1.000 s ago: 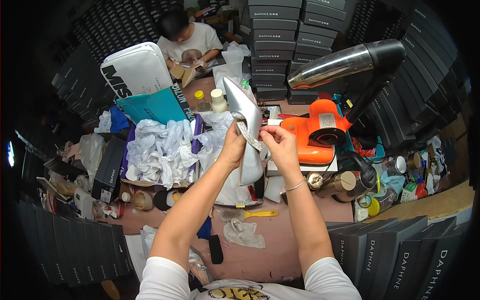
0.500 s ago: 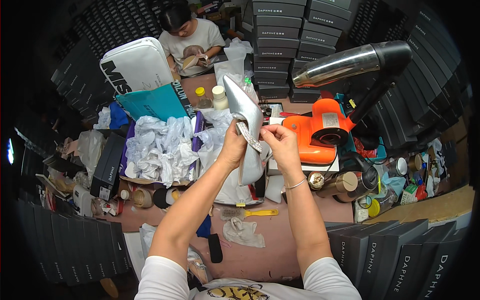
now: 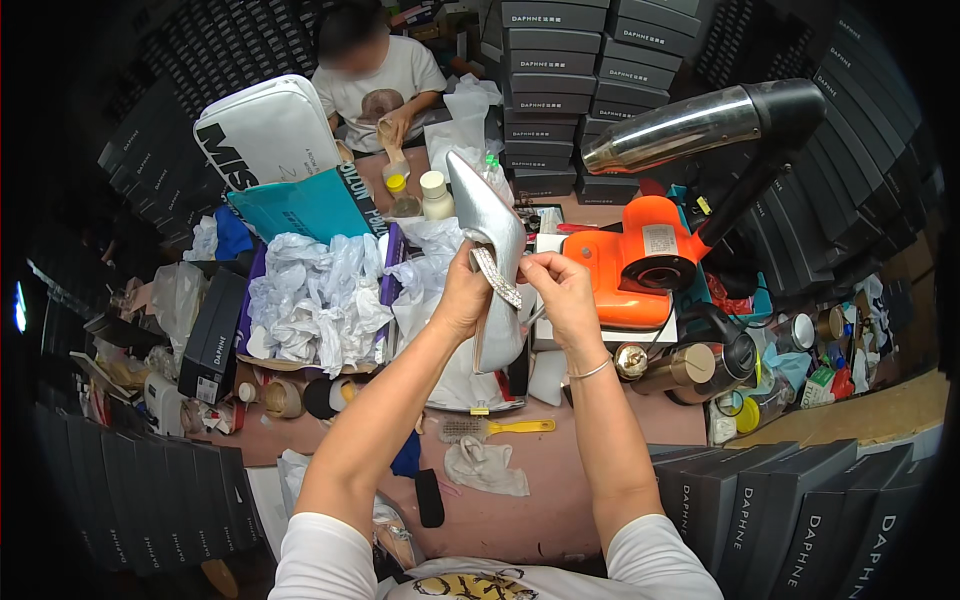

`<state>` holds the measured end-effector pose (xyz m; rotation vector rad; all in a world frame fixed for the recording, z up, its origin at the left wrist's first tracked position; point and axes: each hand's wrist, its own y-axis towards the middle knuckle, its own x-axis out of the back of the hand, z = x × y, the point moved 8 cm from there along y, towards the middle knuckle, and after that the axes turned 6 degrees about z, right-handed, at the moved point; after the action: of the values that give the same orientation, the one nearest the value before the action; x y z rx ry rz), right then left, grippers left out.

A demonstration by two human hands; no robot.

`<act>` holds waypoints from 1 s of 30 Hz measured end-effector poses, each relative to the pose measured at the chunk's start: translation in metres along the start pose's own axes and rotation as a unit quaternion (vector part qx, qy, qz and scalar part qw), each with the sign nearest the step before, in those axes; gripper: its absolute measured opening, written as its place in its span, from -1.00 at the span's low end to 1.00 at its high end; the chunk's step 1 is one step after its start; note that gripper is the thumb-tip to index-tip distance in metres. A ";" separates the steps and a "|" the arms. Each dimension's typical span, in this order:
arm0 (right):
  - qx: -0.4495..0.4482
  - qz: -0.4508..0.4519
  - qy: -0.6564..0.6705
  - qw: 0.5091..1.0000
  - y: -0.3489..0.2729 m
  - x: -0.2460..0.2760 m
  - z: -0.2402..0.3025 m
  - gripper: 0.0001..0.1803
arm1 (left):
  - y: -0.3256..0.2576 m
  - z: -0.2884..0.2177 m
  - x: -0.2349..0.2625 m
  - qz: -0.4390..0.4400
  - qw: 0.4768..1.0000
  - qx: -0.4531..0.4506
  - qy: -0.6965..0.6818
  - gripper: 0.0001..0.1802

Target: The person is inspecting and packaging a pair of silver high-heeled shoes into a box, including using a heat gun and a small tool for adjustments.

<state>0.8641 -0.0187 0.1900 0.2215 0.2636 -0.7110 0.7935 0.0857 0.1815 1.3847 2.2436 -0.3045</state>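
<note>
A silver pointed-toe shoe (image 3: pixel 487 205) with a sparkling rhinestone strap (image 3: pixel 495 276) is held up over the middle of the table, its toe pointing up and away. My left hand (image 3: pixel 463 295) is closed round its left side, near the strap. On the other side, my right hand (image 3: pixel 562 297) has thumb and forefinger pinched together against the shoe's right edge. Whatever lies between those fingertips is too small to make out. Below the hands, a yellow-handled brush (image 3: pixel 500 427) and a crumpled whitish cloth (image 3: pixel 486 467) lie on the table.
An orange machine (image 3: pixel 640 265) with a metal blower tube (image 3: pixel 690 128) stands right. At left is a purple box of crumpled white tissue (image 3: pixel 315 300). Across the table, a person (image 3: pixel 375 90) handles a beige shoe. Stacked grey shoeboxes (image 3: pixel 553 100) rise behind; bottles and jars crowd the right.
My hands and the silver shoe stay almost where they were. Across the table, the other person's hand and the beige shoe have shifted, with the shoe now lower.
</note>
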 end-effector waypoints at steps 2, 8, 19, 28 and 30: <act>0.003 -0.002 0.000 1.000 0.000 0.000 0.001 -0.87 | 0.000 -0.001 -0.001 -0.002 1.000 0.001 -0.002 -0.62; 0.006 0.024 0.006 1.000 0.003 -0.002 0.000 -0.87 | 0.002 0.001 0.004 -0.008 1.000 -0.009 0.003 -0.63; -0.004 0.020 0.011 1.000 0.002 0.000 0.000 -0.84 | 0.003 0.002 0.000 0.013 1.000 0.005 -0.006 -0.63; -0.010 0.025 -0.005 1.000 0.006 0.003 -0.002 -0.86 | 0.005 0.005 0.002 0.006 1.000 0.012 -0.021 -0.59; -0.013 0.022 -0.008 1.000 0.006 0.004 -0.002 -0.86 | 0.006 0.007 0.003 0.008 0.999 0.019 -0.026 -0.57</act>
<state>0.8707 -0.0163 0.1871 0.1953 0.2517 -0.6645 0.7998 0.0875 0.1741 1.3977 2.1939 -0.3756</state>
